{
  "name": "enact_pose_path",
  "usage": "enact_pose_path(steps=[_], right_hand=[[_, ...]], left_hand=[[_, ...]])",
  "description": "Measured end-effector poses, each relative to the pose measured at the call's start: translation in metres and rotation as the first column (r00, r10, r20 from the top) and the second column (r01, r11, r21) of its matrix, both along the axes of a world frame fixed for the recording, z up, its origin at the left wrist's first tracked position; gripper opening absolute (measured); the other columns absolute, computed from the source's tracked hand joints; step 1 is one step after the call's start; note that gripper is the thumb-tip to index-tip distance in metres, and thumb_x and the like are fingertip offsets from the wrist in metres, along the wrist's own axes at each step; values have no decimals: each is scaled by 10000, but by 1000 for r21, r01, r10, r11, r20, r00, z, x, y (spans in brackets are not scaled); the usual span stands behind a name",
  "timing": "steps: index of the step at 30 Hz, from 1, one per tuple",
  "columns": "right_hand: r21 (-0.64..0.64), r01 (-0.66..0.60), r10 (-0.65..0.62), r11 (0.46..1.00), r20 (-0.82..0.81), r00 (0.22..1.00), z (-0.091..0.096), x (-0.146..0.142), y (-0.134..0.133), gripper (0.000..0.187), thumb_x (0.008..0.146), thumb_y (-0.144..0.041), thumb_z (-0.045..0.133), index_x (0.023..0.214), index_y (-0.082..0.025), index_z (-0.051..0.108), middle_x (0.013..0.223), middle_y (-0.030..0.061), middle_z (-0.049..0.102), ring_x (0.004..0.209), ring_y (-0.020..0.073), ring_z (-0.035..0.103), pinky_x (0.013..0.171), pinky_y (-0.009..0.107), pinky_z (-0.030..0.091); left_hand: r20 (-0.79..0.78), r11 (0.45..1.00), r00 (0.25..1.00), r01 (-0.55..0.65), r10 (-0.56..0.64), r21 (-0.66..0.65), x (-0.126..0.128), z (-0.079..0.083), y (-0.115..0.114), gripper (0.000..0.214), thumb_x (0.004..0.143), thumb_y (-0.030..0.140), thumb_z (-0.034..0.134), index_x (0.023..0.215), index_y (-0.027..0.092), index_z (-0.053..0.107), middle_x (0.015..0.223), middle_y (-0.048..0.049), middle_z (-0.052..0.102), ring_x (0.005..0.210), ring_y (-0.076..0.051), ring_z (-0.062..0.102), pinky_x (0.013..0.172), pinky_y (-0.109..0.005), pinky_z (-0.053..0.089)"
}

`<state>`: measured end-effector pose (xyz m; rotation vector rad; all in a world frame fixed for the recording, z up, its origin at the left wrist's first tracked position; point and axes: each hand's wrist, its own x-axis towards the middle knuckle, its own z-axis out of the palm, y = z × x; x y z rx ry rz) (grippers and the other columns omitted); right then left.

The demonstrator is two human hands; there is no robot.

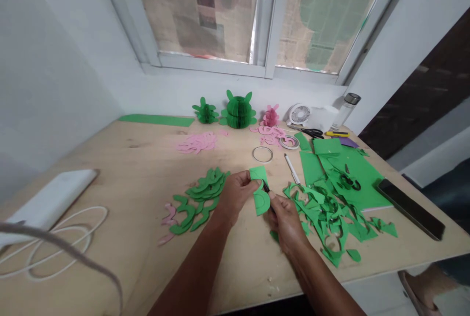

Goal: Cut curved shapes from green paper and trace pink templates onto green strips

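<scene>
Here, my left grip (238, 192) pinches the green paper (262, 203), and my right grip (288, 219) grasps a dark tool (266, 187) at its edge

The person's bare left hand (241, 190) has slim fingers and a narrow wrist, widening into a smooth, uncovered left forearm (200, 264). The bare right hand (288, 223) shows rounded knuckles and a similarly slender wrist, and the right forearm (321, 274) is uncovered too, thickening away from the wrist. Fingernail details are too small to make out. Below the pale wooden table's (139, 198) near edge, a dark patch (271, 307) cannot be told as clothing or shadow.
</scene>
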<state>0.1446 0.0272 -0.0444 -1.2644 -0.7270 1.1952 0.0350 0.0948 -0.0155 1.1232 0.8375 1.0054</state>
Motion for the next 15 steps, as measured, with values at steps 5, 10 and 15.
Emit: enact_pose_path(steps=[5, 10, 15], right_hand=[[11, -40, 40, 999, 49, 998, -5, 3, -1, 562, 687, -663, 631, 495, -223, 338, 393, -113, 244, 368, 43, 141, 381, 228, 61], [13, -67, 65, 998, 107, 992, -12, 5, 1, 545, 726, -642, 611, 495, -217, 359, 385, -109, 249, 366, 46, 147, 380, 233, 70], [4, -76, 76, 997, 62, 995, -9, 3, 1, 552, 701, -662, 624, 502, -222, 357, 376, -110, 256, 359, 46, 147, 372, 230, 71]], left_hand=[[-30, 996, 996, 86, -86, -5, -9, 1, 6, 179, 635, 289, 696, 735, 140, 705, 700, -26, 693, 656, -162, 616, 627, -255, 466], [-69, 989, 987, 146, -146, -6, -15, 1, 11, 213, 609, 325, 723, 720, 145, 702, 661, -21, 686, 629, -161, 617, 613, -257, 470], [-76, 986, 983, 169, -169, -8, -18, 3, 11, 248, 590, 361, 739, 706, 144, 705, 648, -21, 686, 614, -163, 612, 601, -259, 466]])
